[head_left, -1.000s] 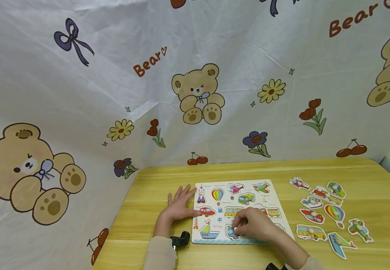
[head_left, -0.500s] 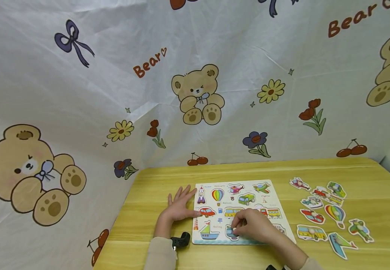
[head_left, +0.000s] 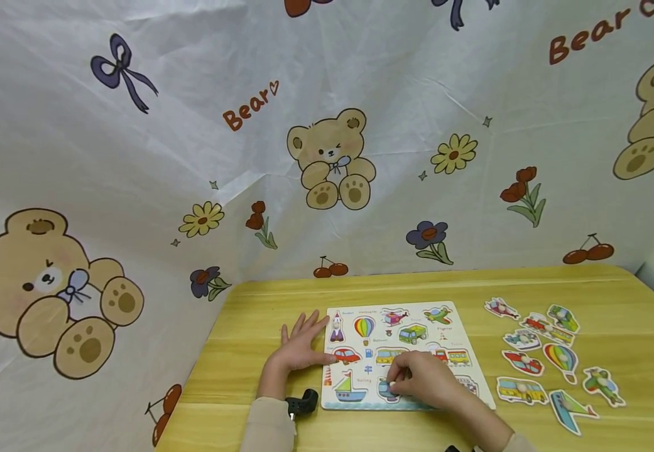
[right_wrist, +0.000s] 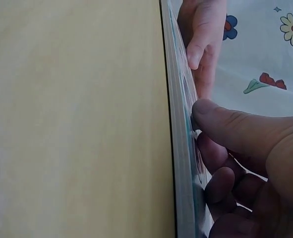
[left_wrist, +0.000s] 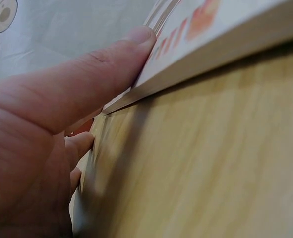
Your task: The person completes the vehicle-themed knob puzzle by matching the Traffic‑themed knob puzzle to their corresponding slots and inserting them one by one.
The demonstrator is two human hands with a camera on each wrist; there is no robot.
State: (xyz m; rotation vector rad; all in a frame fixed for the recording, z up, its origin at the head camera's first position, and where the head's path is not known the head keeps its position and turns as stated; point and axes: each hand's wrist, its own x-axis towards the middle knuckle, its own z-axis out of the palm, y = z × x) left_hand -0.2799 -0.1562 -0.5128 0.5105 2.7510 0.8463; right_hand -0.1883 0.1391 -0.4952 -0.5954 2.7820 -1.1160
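In the head view we find the board [head_left: 355,407] at the lower centre of the frame and the blue piece [head_left: 384,390] on its lower middle, partly covered by the right hand [head_left: 425,376]. That hand appears to pinch the pale knob [head_left: 392,384] with its fingertips; the left hand [head_left: 300,349] lies spread and holds nothing, its thumb resting on the board's left edge. Whether the piece sits flush we cannot tell. We judge that a twisted grip could leave it rocking on its outline, and that a sideways push could slide the board should the left thumb bear too lightly. At the right of the frame, on the desk [head_left: 259,301], we note the bus [head_left: 521,390] near the board's right edge, the sailboat [head_left: 568,411] and the balloon [head_left: 560,359]. The train [head_left: 547,329] and the truck [head_left: 564,318] touch or overlap; lifting one could drag the other. The right forearm [head_left: 476,420] crosses the board's lower right, hiding pictures there.
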